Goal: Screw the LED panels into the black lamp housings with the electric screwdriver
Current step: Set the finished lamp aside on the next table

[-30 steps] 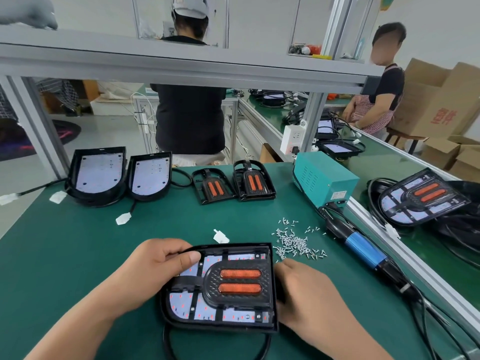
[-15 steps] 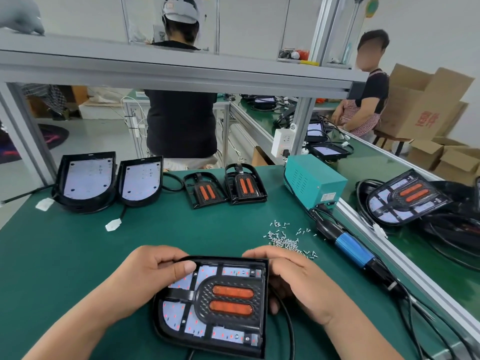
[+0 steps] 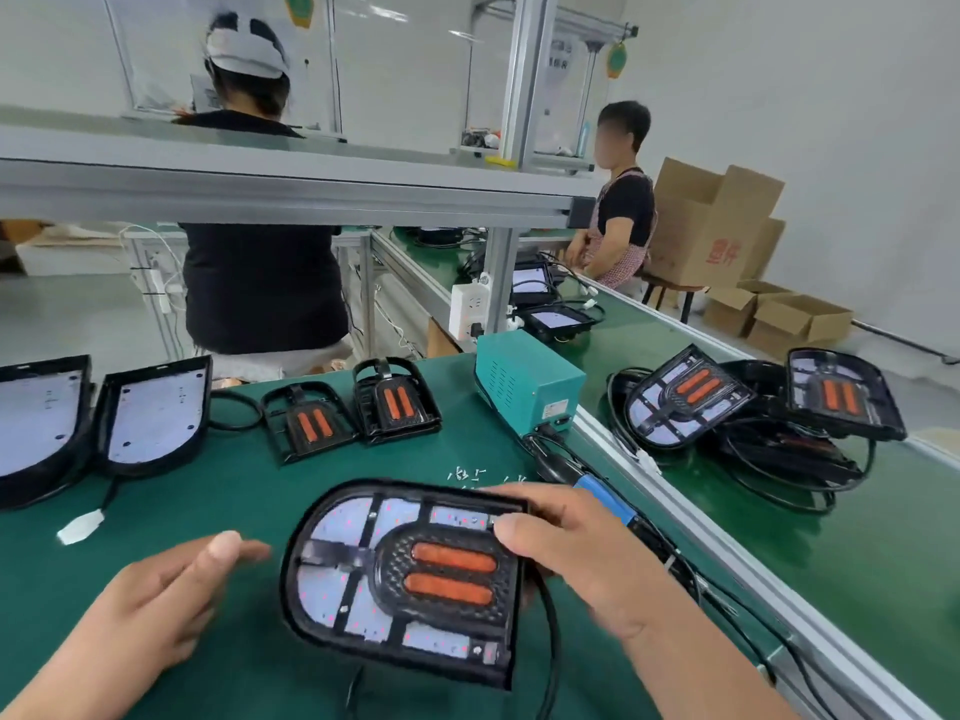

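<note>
While your right hand [image 3: 582, 553] grips the black lamp housing [image 3: 311, 589] by its straight end, its fingers [image 3: 524, 495] curl over the far rim and the thumb presses down on top beside the two orange strips [image 3: 452, 561]. The housing sits near the middle of the surface's [image 3: 208, 501] near edge, rounded end to your left, with the LED panel [image 3: 332, 522] showing white under the black frame. Whether its underside touches the surface cannot be told. Its black cable [image 3: 550, 631] trails off at the right end.

Your left hand [image 3: 171, 589] hangs just beside the rounded end, apart from it, its fingers [image 3: 223, 550] loosely spread and holding nothing; it is blurred.

The electric screwdriver [image 3: 608, 493] lies along the right edge, its blue grip partly hidden behind your right hand. A scatter of small screws [image 3: 467, 475] lies just beyond the housing. A teal power box [image 3: 524, 387] stands at the far right corner. Along the far edge lie two black frames [image 3: 306, 423] with orange strips, and to their left two housings with bare white panels [image 3: 150, 413]. Finished lamps [image 3: 685, 402] are piled on the green belt beyond the right edge.
</note>
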`<act>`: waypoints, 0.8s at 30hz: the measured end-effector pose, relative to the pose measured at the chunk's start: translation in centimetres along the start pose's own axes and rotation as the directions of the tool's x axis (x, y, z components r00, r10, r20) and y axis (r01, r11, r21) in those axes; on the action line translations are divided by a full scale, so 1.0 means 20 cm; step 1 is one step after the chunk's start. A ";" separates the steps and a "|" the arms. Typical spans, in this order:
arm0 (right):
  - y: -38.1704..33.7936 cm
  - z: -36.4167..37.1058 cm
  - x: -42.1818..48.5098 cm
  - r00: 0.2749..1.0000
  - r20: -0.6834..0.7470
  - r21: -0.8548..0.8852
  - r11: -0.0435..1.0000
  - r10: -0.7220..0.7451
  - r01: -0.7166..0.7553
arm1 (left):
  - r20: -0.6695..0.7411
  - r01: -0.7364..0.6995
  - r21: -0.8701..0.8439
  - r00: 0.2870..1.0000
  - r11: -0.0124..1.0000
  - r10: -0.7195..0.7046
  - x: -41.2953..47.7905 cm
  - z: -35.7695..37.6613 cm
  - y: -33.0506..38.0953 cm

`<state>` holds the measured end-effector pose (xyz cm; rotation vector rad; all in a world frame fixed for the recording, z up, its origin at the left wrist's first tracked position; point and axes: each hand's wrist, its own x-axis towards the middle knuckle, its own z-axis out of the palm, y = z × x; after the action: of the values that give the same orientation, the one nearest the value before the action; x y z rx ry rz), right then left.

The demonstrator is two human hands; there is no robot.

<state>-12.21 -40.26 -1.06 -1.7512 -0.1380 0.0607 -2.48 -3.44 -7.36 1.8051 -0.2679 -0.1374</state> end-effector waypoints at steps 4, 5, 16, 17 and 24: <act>-0.06 -0.29 -0.05 0.945 -0.312 0.001 0.994 -0.102 0.107 | 0.117 0.130 -0.285 0.988 0.950 -0.100 0.03 -0.03 -0.09; -0.08 -0.36 -0.07 0.914 -0.388 -0.005 0.992 -0.120 0.128 | 0.111 0.137 -0.300 0.988 0.944 -0.109 0.04 -0.03 -0.10; 0.01 -1.13 -0.18 0.331 -0.935 -0.043 0.968 -0.126 0.247 | -0.031 0.091 -0.213 0.995 0.973 -0.100 0.14 -0.02 -0.19; 0.04 -1.19 -0.19 0.277 -0.953 -0.057 0.969 -0.125 0.242 | -0.028 0.094 -0.213 0.994 0.973 -0.102 0.15 -0.02 -0.20; 0.32 -1.45 -0.32 0.090 -0.991 -0.094 0.995 -0.096 0.022 | -0.053 0.138 -0.213 0.987 0.967 -0.153 0.17 -0.03 -0.23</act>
<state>-14.75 -70.48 -2.17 -1.4544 0.8583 -1.2719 1.39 -2.63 -11.40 1.6159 -0.0682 -0.1995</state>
